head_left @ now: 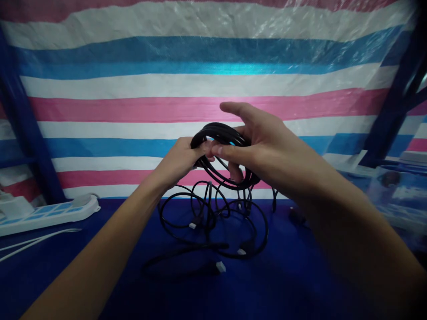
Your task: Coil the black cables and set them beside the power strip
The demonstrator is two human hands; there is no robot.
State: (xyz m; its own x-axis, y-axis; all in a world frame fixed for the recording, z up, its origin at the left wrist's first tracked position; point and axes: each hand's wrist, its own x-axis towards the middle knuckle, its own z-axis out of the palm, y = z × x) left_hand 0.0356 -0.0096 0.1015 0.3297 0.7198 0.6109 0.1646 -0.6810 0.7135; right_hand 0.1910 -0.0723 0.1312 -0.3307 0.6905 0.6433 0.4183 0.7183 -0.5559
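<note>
A: Striped sheeting [133, 110] behind. Black coil [220, 129]?
B: Above the surface [187, 302], between left hand [185, 154], clamped on it, and right hand [263, 135], curled round it.
A: Handling?
B: Probably light, springy; best gripped across all turns.

The scene is dimly lit; glare is spread across the striped sheet [213, 84] at upper centre, the table [160, 295] below is sunk in shadow, and the right edge is blurred.
</note>
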